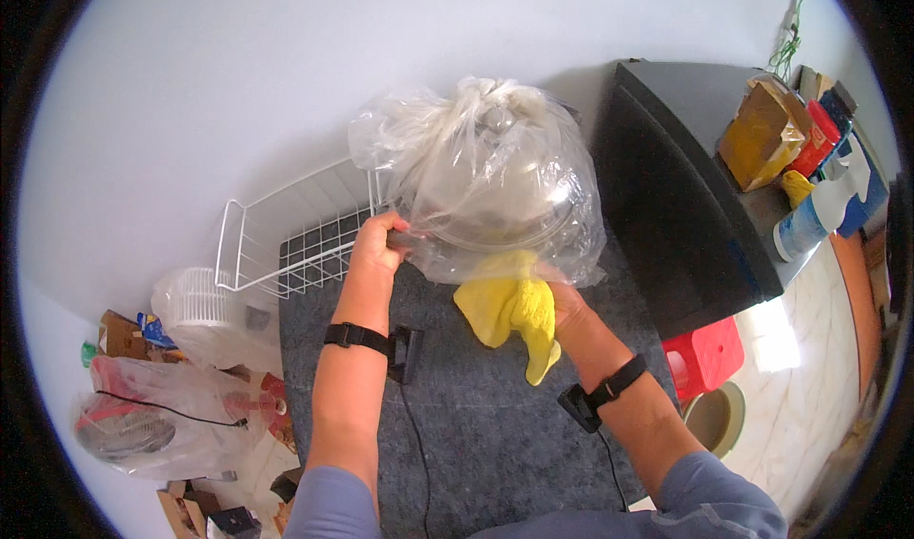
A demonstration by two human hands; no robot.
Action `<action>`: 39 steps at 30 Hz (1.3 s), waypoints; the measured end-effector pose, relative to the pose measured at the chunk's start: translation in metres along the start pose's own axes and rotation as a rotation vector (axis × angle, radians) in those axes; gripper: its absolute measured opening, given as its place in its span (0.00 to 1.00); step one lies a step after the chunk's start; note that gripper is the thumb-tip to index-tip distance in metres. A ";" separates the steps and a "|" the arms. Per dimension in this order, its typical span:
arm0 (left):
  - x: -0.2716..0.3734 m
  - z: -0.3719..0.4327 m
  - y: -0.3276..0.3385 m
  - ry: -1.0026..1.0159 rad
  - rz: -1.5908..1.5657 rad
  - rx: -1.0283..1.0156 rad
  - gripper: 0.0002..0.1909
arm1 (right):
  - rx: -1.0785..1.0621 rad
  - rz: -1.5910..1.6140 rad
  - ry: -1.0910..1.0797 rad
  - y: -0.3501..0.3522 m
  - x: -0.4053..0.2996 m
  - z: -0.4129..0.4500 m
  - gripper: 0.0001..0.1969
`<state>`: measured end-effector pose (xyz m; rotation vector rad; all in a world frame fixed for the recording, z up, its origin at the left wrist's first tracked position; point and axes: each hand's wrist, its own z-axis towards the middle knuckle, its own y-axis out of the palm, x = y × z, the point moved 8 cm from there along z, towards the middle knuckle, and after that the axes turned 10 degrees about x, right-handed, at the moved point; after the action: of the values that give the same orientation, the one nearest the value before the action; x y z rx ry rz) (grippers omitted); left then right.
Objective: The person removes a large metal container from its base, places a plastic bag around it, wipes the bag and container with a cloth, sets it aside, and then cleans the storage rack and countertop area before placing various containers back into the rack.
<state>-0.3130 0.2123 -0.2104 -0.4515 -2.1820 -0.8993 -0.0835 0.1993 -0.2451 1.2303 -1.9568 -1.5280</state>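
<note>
A clear plastic bag (pixel 400 135), bunched at its top, wraps a shiny round lidded pot (pixel 493 210) at the far side of the dark grey tabletop (pixel 485 425). My left hand (pixel 382 242) grips a dark handle at the pot's left side. Against the near edge of the bag, my right hand (pixel 560 296) holds a yellow cloth (pixel 510 307), whose loose end hangs toward me. The fingers of that hand are partly hidden by the cloth and plastic. Each forearm wears a black strap with a small device and a cable.
Left of the bag stands a white wire basket (pixel 300 232). A black appliance or cabinet (pixel 678 203) rises at right, carrying a cardboard box (pixel 764 135) and a spray can (pixel 803 228). Below it are a red stool (pixel 707 357) and a bucket (pixel 714 417). Bagged fans (pixel 171 417) crowd the left floor.
</note>
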 end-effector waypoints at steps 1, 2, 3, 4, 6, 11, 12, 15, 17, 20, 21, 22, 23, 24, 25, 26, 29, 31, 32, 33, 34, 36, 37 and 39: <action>0.001 0.003 0.000 0.008 0.022 0.019 0.11 | -0.016 -0.016 -0.013 0.001 0.000 0.000 0.18; 0.003 0.006 -0.001 0.017 0.044 0.038 0.10 | -0.009 -0.013 -0.013 0.000 0.001 0.003 0.18; 0.004 0.005 0.003 0.008 0.045 0.039 0.10 | 0.020 -0.008 -0.018 -0.001 0.000 0.005 0.18; 0.008 0.002 0.007 0.013 0.060 0.039 0.10 | 0.050 -0.004 -0.023 -0.002 -0.001 0.007 0.17; 0.015 0.007 0.011 0.022 0.108 0.049 0.07 | 0.067 0.003 -0.006 0.008 0.002 0.007 0.16; 0.019 0.006 0.019 0.075 0.100 0.172 0.06 | 0.114 -0.005 0.099 0.012 0.004 0.011 0.15; 0.021 0.009 0.021 0.098 0.185 0.155 0.07 | 0.119 -0.030 0.075 0.016 0.001 0.011 0.15; 0.023 0.011 0.023 0.166 0.303 0.139 0.12 | 0.126 -0.027 0.034 0.022 -0.002 0.016 0.15; 0.019 0.009 0.029 0.210 0.338 0.139 0.14 | 0.131 0.004 0.013 0.022 -0.002 0.020 0.14; 0.036 -0.004 0.026 0.475 0.372 0.307 0.16 | 0.153 0.021 0.010 0.017 0.002 0.030 0.15; 0.036 -0.005 0.025 0.436 0.474 0.303 0.18 | 0.159 0.022 0.014 0.012 0.003 0.033 0.15; 0.035 -0.006 0.023 0.397 0.575 0.302 0.21 | 0.159 0.008 0.004 0.008 0.002 0.035 0.16; 0.036 -0.009 0.020 0.392 0.573 0.311 0.21 | 0.158 -0.007 -0.003 0.004 0.002 0.037 0.16; 0.030 -0.012 0.018 0.334 0.620 0.262 0.21 | 0.250 -0.047 -0.001 0.005 0.001 0.029 0.16; 0.027 -0.020 0.021 0.283 0.664 0.212 0.22 | 0.293 -0.004 -0.019 0.001 -0.002 0.027 0.17; 0.027 -0.034 0.023 0.382 0.730 0.278 0.23 | 0.273 0.014 -0.011 -0.005 -0.004 0.028 0.17; 0.040 -0.062 0.012 0.784 0.787 0.329 0.27 | 0.233 0.017 0.025 -0.005 0.000 0.032 0.17; 0.037 -0.081 -0.001 0.656 0.644 0.375 0.29 | 0.208 0.008 0.013 -0.007 -0.005 0.033 0.17; 0.032 -0.083 -0.013 0.534 0.498 0.408 0.31 | 0.208 0.042 -0.010 -0.013 -0.006 0.036 0.17; 0.035 -0.083 -0.025 0.543 0.494 0.434 0.31 | 0.199 0.035 0.014 -0.007 -0.001 0.035 0.17; 0.041 -0.082 -0.045 0.683 0.638 0.568 0.32 | 0.211 0.019 -0.014 0.000 0.000 0.033 0.17; 0.043 -0.066 -0.072 0.931 0.936 0.711 0.34 | 0.191 0.032 0.004 -0.001 0.002 0.035 0.19; 0.033 -0.055 -0.073 0.667 0.638 0.624 0.32 | 0.159 0.059 -0.021 -0.002 -0.004 0.037 0.19; 0.022 -0.040 -0.077 0.495 0.232 0.599 0.31 | 0.098 0.136 -0.004 0.002 -0.010 0.038 0.18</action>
<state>-0.3500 0.1309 -0.2102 -0.1547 -1.7736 -0.1727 -0.1070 0.2297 -0.2539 1.1074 -2.0937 -1.3838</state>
